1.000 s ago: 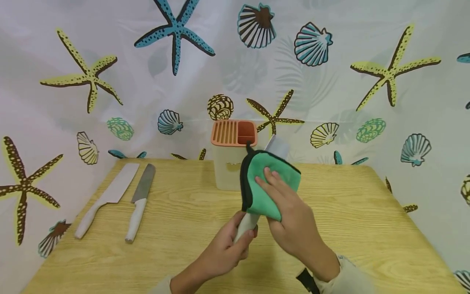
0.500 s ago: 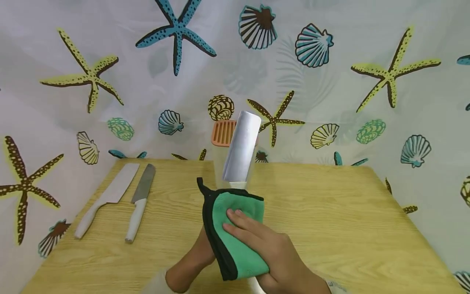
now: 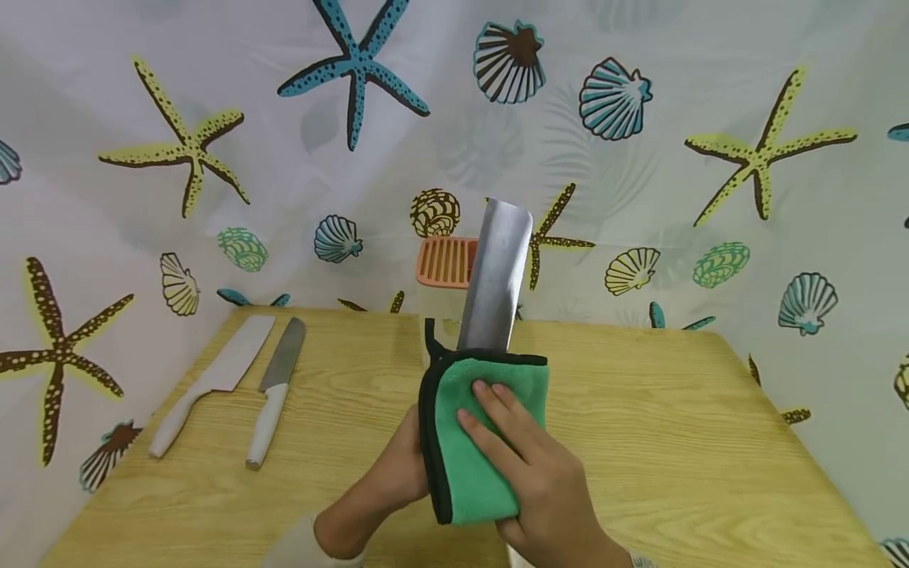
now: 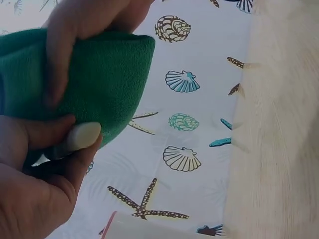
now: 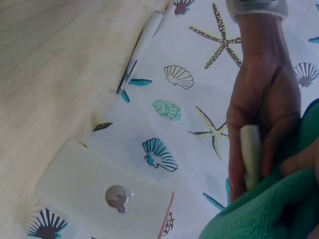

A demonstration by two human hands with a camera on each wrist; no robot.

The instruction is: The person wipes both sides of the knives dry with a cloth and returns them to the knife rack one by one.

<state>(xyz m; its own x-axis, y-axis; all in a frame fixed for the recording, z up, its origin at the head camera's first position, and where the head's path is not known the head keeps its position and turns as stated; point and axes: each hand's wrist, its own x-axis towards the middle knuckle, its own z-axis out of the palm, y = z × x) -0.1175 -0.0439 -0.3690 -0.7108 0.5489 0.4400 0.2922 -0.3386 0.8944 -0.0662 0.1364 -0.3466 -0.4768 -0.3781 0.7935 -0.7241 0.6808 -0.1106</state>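
Observation:
A knife with a broad metal blade (image 3: 497,272) points up and away in the head view, its handle covered by a green cloth with black edging (image 3: 465,481). My left hand (image 3: 401,469) grips the handle from below, partly hidden behind the cloth. In the left wrist view, the pale handle end (image 4: 85,135) sticks out between its fingers. My right hand (image 3: 547,481) holds the cloth against the handle, fingers lying over its front. The right wrist view shows the pale handle (image 5: 250,154) beside the left hand's fingers.
A cleaver (image 3: 234,355) and a second white-handled knife (image 3: 284,355) lie at the left of the wooden table (image 3: 660,442). Behind the held blade stands a cream knife block with a slotted orange top (image 3: 443,262). A sea-patterned curtain (image 3: 398,166) surrounds the table.
The cloth has come down from the blade to the handle, uncovering the blade. The knife has swung more upright, and since half a second ago both hands have shifted slightly up and right.

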